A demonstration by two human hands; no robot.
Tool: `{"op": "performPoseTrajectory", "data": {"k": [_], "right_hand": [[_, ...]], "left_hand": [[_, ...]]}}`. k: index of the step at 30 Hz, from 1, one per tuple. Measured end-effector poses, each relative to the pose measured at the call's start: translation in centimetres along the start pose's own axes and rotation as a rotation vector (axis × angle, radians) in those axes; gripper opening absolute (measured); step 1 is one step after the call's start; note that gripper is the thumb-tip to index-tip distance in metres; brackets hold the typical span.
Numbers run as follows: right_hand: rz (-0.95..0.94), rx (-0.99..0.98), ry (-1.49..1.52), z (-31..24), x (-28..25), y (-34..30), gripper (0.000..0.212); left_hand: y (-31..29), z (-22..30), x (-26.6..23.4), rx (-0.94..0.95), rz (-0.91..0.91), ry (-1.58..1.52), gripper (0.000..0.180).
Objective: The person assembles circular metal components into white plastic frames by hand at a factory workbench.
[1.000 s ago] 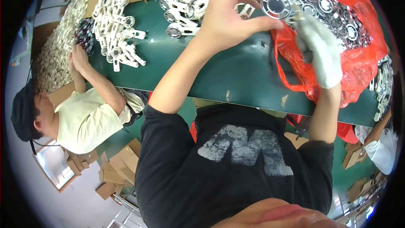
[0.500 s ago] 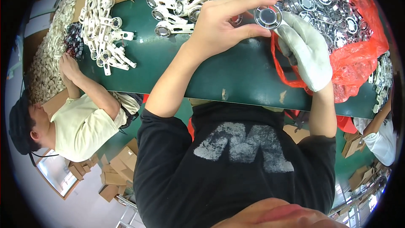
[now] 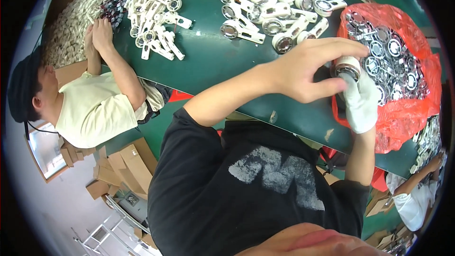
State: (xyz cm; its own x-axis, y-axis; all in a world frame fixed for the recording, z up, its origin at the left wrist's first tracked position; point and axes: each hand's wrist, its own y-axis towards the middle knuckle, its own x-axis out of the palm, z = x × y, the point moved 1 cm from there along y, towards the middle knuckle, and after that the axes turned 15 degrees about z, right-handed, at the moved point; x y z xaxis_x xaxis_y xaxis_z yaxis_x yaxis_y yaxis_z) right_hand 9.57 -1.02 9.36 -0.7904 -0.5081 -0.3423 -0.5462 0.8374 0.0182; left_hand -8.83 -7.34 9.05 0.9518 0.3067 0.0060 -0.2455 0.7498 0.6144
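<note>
My gloved right hand [image 3: 363,102], in a white glove, grips a white part with a round head [image 3: 348,68] beside the red bag. A metallic ring shows on that head; the rest of the part is hidden by the glove. My bare left hand [image 3: 310,68] curves around the head with thumb and fingers apart, the thumb tip close to its edge. Loose chrome rings [image 3: 395,61] fill the red plastic bag [image 3: 403,128] just past my right hand. White handled parts with round heads [image 3: 272,12] lie in a group beyond my left hand.
Another pile of white handled parts [image 3: 154,14] lies farther left on the green table [image 3: 204,61]. A co-worker [image 3: 95,95] sits at the left, hands by a heap of small dark pieces [image 3: 113,7]. Another person [image 3: 412,204] is at the right edge. Cardboard boxes [image 3: 125,170] stand behind.
The view has turned toward the right. The held part's head has tipped from facing up to facing more toward me, and my left fingers have spread away from its rim.
</note>
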Motion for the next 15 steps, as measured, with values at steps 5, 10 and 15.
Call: {"op": "performPoseTrajectory", "data": {"k": [5, 10, 15], "right_hand": [[0.131, -0.165, -0.090, 1.3, 0.4, -0.8, 0.025], [0.170, -0.396, -0.326, 0.3, 1.3, -0.4, 0.022], [0.129, -0.376, -0.288, 0.7, 1.0, 0.1, 0.033]], "left_hand": [[-0.4, -0.9, 0.9, -0.209, -0.035, -0.069, 0.027], [-0.2, -1.7, 0.5, -0.201, -0.051, -0.313, 0.025], [1.8, -0.9, -1.6, 0.056, -0.149, 0.015, 0.027]]}}
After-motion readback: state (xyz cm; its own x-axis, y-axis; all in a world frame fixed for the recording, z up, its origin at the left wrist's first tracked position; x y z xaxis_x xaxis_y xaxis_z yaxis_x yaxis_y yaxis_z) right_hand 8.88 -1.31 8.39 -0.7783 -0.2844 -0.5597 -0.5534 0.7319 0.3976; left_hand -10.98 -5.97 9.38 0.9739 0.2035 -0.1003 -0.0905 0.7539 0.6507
